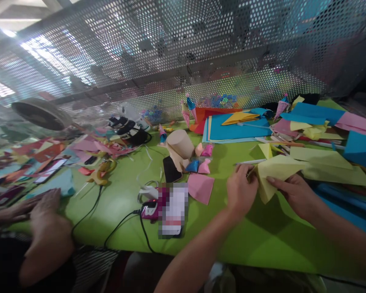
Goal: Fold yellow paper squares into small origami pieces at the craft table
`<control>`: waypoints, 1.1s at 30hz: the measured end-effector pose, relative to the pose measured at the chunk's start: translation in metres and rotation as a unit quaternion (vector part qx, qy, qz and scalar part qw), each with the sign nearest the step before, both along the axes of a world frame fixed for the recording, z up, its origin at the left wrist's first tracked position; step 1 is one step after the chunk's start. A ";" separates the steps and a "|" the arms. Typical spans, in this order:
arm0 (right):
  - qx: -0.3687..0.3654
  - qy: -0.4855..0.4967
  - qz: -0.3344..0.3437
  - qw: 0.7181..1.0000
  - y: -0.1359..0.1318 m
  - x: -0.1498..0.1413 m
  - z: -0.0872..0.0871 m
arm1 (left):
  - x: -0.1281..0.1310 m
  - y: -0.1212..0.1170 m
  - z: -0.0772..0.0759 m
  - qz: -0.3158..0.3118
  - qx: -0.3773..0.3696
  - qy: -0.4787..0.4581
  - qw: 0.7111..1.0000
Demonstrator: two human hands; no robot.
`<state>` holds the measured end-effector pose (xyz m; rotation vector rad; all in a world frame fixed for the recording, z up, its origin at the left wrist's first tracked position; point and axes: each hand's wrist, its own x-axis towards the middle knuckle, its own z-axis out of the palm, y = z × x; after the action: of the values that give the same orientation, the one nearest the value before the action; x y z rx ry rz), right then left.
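Note:
My left hand [240, 188] and my right hand [293, 193] both hold a folded yellow paper [274, 173] just above the green table [125, 199]. The left hand's fingers pinch the paper's left edge. My right hand's fingers lie over the paper's lower right side, gripping it. A pink paper square [200, 187] lies flat to the left of my left hand. Small folded paper cones in pink and blue [201, 165] sit behind the pink square.
Another person's hands [39, 211] rest on the table's left edge. A black phone [171, 169], a beige paper cup [179, 144], cables, blue paper sheets [234, 128] and yellow sheets [323, 165] cover the table. A perforated metal screen [183, 61] stands behind.

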<state>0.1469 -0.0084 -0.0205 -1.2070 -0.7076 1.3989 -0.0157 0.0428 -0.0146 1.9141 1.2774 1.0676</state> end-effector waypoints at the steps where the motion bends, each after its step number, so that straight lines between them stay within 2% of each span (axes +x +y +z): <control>1: 0.001 -0.005 -0.004 1.000 0.000 -0.001 0.001 | 0.000 0.000 0.000 0.003 0.004 0.007 1.000; 8: 0.018 -0.015 -0.030 0.999 0.000 -0.003 0.003 | 0.000 0.001 0.002 0.005 0.010 0.018 1.000; 13: 0.005 -0.005 -0.044 0.999 0.000 0.000 -0.004 | 0.000 0.001 0.001 -0.038 0.002 -0.039 0.999; 19: 0.005 0.002 -0.053 0.999 0.000 0.000 0.001 | -0.001 0.003 0.001 -0.077 -0.039 -0.082 0.993; 33: 0.027 -0.126 -0.070 0.989 -0.001 -0.009 0.010 | 0.002 -0.001 0.000 -0.032 -0.006 -0.035 0.999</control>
<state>0.1379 -0.0096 -0.0107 -1.3774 -0.8127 1.1164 -0.0139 0.0416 -0.0141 1.8791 1.1732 1.0830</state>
